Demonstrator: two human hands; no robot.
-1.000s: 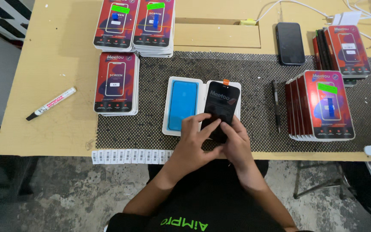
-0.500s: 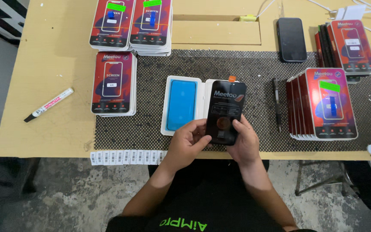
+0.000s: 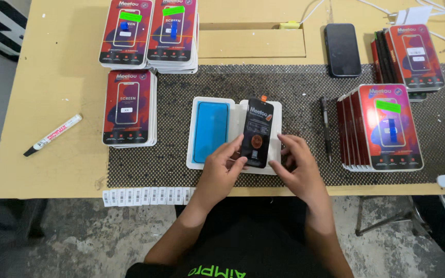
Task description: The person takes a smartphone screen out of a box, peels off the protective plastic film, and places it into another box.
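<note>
I hold a black phone screen panel (image 3: 257, 131) with its printed film facing up, tilted over the right half of an open white foam tray (image 3: 191, 135). My left hand (image 3: 221, 172) grips the panel's lower left edge between thumb and fingers. My right hand (image 3: 300, 170) sits just right of the panel with fingers spread, and only the thumb tip touches the lower right corner. A blue-filmed panel (image 3: 210, 131) lies in the tray's left half.
Stacks of red screen boxes stand at the top left (image 3: 148, 33), the left (image 3: 128, 108), the right (image 3: 382, 128) and the top right (image 3: 413, 51). A black phone (image 3: 342, 49), a pen (image 3: 326, 128), a marker (image 3: 52, 135) and a barcode label strip (image 3: 145, 195) lie around the dark mat (image 3: 310, 85).
The panel has been turned from its dark glass side to its printed side and raised over the tray. My right hand has loosened from it.
</note>
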